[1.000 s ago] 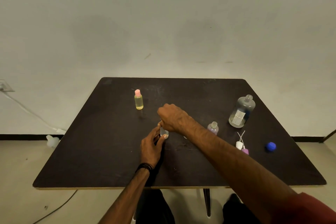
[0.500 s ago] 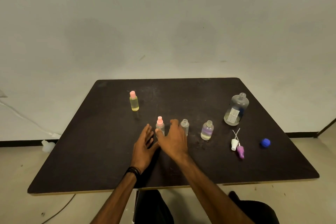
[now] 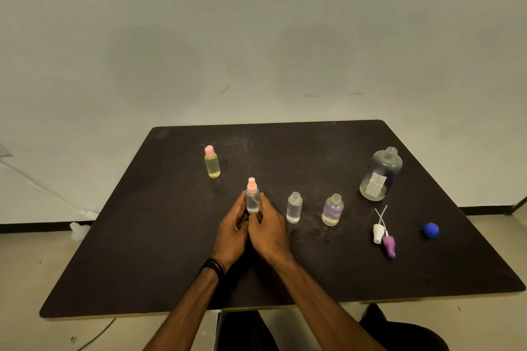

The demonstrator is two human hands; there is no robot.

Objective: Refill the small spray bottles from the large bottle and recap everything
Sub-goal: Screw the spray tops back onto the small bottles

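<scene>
A small clear spray bottle (image 3: 252,200) with a pink spray head stands upright on the black table (image 3: 137,265). My left hand (image 3: 231,229) and my right hand (image 3: 269,232) press against its two sides, fingers pointing away from me. To its right stand an uncapped clear small bottle (image 3: 294,208) and an uncapped purple-tinted small bottle (image 3: 332,210). The large clear labelled bottle (image 3: 380,175) stands uncapped at the far right, with little liquid in it. A white spray head (image 3: 378,233), a purple spray head (image 3: 389,245) and a blue cap (image 3: 430,230) lie loose on the right.
A capped yellow small bottle (image 3: 212,165) stands at the back left of the table. A white object (image 3: 79,229) and a cable lie on the floor to the left. The table's front edge is close to my knees.
My right hand came off the top of the pink spray head and dropped beside the bottle. Both hands now close in on the bottle's sides. The camera view shifted slightly.
</scene>
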